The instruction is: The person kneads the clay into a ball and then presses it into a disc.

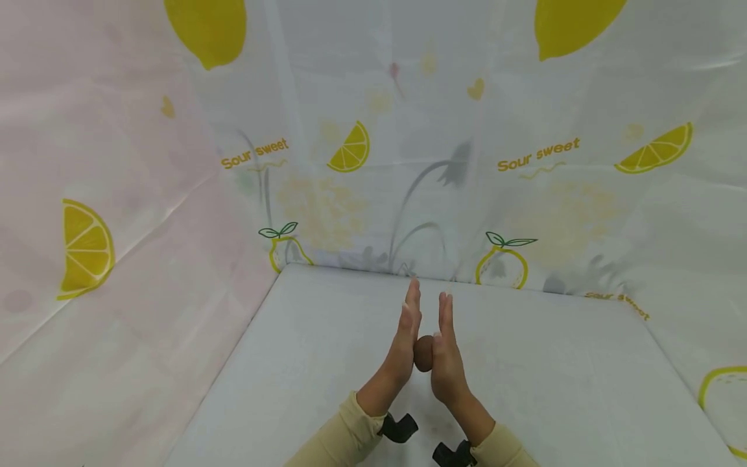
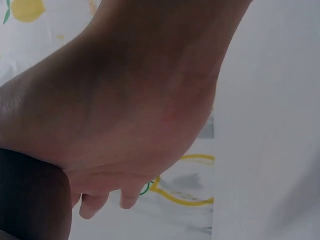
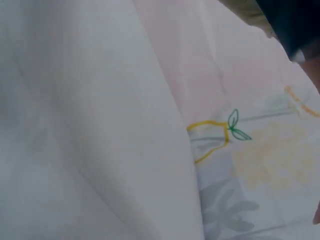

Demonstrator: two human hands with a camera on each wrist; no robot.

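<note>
A small brown ball [image 1: 423, 353] sits between the two palms in the head view. My left hand [image 1: 404, 344] presses it from the left, fingers straight and pointing away from me. From the other side my right hand [image 1: 449, 366] faces it, its fingers also extended. Both hands are over the white table [image 1: 327, 337]. The left wrist view shows the heel and palm of the left hand [image 2: 150, 120] close up, with the ball out of sight. Only slivers of the right hand appear at the edge of the right wrist view.
A lemon-print cloth [image 1: 362, 214] hangs behind the table and along both sides. Black straps with camera mounts [image 1: 399, 428] sit at both wrists, close to each other, beside beige sleeves [image 1: 341, 438].
</note>
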